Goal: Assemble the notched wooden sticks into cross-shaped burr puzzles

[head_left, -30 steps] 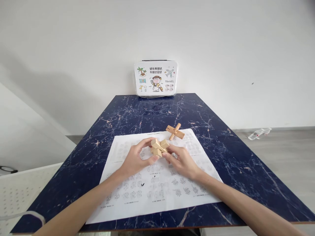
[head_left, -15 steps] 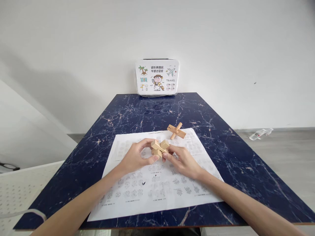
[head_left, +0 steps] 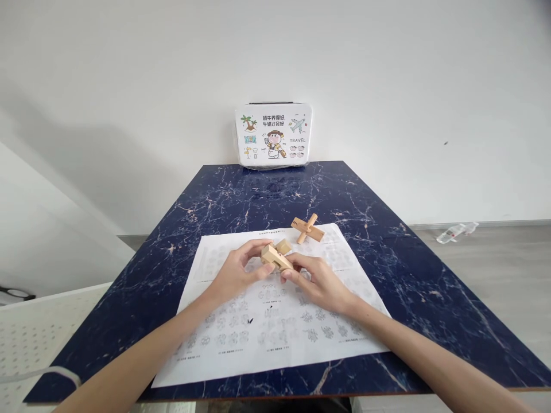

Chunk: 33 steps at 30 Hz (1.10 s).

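Observation:
Between my two hands is a pale wooden interlocking puzzle [head_left: 276, 256] of notched bars, tilted and raised over the printed sheet. My left hand [head_left: 242, 269] grips its left end, thumb in front and fingers behind. At its right end, my right hand [head_left: 316, 280] pinches with thumb and fingers; part of the puzzle is hidden by them. Just beyond my right hand, a darker wooden cross-shaped piece [head_left: 307, 228] lies across the sheet's far edge, a rod passing over a flat bar with a dark mark.
The white sheet [head_left: 241, 364] of printed diagrams covers the near part of the blue marbled table [head_left: 241, 206]. A white cartoon-printed case [head_left: 274, 135] stands at the far end by the wall. A clear plastic bottle [head_left: 457, 232] lies on the floor to the right.
The puzzle has been turned in my hands, so a bar now slants down to the right toward my right thumb. My left thumb has shifted slightly up. The cross-shaped piece stays put.

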Tool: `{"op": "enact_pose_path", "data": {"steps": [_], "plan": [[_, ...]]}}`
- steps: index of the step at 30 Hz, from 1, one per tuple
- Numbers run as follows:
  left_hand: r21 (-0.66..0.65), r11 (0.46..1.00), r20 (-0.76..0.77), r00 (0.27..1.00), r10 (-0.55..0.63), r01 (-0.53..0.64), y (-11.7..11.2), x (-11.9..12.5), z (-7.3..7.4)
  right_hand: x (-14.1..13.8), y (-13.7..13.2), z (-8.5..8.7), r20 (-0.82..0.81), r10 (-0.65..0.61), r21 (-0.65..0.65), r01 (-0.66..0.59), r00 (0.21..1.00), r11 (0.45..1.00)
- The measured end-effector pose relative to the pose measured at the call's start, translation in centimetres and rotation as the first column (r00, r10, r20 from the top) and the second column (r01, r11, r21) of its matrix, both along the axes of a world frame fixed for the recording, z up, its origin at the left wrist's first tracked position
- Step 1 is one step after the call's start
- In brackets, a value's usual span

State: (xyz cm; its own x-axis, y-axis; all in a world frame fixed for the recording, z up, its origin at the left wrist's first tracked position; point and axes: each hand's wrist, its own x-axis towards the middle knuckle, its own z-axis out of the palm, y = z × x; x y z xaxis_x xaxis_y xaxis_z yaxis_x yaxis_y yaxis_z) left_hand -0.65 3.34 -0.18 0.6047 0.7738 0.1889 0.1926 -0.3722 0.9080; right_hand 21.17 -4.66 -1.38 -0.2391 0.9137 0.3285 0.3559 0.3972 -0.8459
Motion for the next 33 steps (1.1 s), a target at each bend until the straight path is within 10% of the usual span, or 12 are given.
{"op": "enact_pose_path", "data": {"steps": [7, 14, 24, 33], "plan": [[-0.024, 0.995, 0.011, 0.996, 0.094, -0.093, 0.2, 0.0, 0.3, 0.5, 0.2, 0.3, -0.101, -0.059, -0.001, 0.059, 0.993, 0.998], [-0.060, 0.964, 0.041, 0.964, 0.263, -0.260, 0.7, 0.0, 0.2, 0.7, 0.9, -1.3, 0.125, -0.294, 0.096, 0.283, 0.948, 0.954], [0.071, 0.988, 0.026, 0.991, 0.135, -0.136, -0.3, 0.1, 0.6, 0.7, 1.2, -1.9, 0.463, -0.345, 0.295, 0.225, 0.817, 0.929], [0.212, 0.977, -0.074, 0.996, 0.044, -0.027, -0.8, 0.1, 0.6, 1.1, 0.6, -0.9, 0.079, -0.231, 0.174, 0.215, 0.970, 0.961]]}}
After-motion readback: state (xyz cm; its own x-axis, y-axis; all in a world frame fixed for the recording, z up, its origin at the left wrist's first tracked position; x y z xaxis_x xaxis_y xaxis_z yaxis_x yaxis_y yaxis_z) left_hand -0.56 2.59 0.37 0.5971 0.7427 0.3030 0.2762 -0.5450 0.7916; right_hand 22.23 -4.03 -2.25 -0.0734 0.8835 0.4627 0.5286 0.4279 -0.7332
